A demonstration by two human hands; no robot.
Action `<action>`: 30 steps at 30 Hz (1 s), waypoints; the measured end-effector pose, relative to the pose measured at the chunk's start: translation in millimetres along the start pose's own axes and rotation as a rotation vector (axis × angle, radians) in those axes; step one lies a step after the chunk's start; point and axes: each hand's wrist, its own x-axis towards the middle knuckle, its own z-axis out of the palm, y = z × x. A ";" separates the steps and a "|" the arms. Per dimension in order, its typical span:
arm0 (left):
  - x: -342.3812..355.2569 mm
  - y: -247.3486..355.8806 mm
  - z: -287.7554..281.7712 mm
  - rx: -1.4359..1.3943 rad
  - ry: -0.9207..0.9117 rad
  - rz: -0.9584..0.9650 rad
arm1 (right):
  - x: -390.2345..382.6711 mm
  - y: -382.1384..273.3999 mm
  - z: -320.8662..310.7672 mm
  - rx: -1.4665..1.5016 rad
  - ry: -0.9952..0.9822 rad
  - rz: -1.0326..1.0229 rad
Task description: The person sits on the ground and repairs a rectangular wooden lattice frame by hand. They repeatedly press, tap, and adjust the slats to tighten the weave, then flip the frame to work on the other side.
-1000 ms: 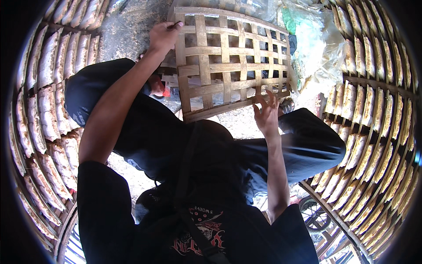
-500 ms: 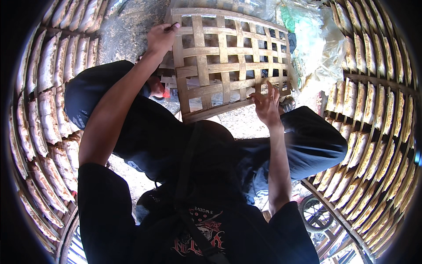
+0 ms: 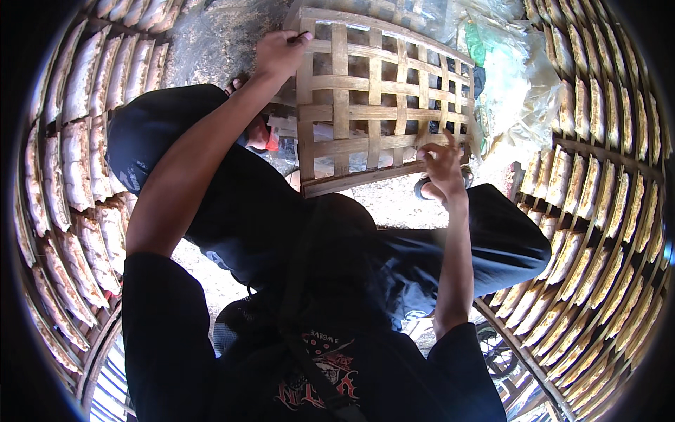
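The lattice (image 3: 402, 112), all flat woven strips, sits in the upper middle of the frame, its long axis running left to right, its lower rail tipped up towards the right. It lies beyond the person's lap, and the two hands meet it nearly corner to corner: the left hand (image 3: 280, 55) is up at the upper left end, fingers closed on the side rail, while the right hand (image 3: 446, 165) is at the lower right, by the lower rail. That one has thumb and forefinger curled towards each other, the other fingers lifted; I can't tell whether it touches the rail or pinches anything. Just right of the lattice bunches some clear plastic (image 3: 520, 77), and rows of pale slabs line the left (image 3: 77, 162) and right (image 3: 590, 183) of the frame.
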 end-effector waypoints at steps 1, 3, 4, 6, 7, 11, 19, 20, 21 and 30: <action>-0.8 1.2 -1.1 0.029 0.000 -0.001 | -3.8 0.7 -4.6 0.012 0.067 0.001; -0.5 0.5 -0.9 0.012 0.003 -0.018 | -11.2 -7.1 -25.2 -0.162 0.050 0.032; -0.9 -0.3 -0.8 0.004 0.005 -0.027 | -16.2 -3.5 -26.7 -0.213 0.079 0.070; 2.2 -3.0 0.2 0.020 0.027 -0.003 | -18.0 6.4 -29.6 -0.330 0.114 -0.021; 3.1 -4.8 0.6 0.028 0.039 0.008 | -17.3 10.0 -28.9 -0.318 0.094 -0.120; 0.8 0.5 -0.4 0.008 0.006 -0.002 | -14.5 -19.0 -25.3 -0.290 -0.040 -0.269; -2.7 3.2 2.9 -0.083 0.072 0.030 | 13.1 -30.7 -22.4 -0.457 -0.445 -0.106; -3.0 3.1 2.9 -0.081 0.069 0.028 | 15.8 -34.4 -24.5 -0.484 -0.479 -0.095; -3.1 3.0 2.9 -0.079 0.064 0.025 | 18.4 -38.6 -27.8 -0.511 -0.514 -0.084; -5.1 5.3 2.4 -0.066 0.047 -0.007 | 19.3 -12.2 -17.1 -0.313 -0.314 -0.203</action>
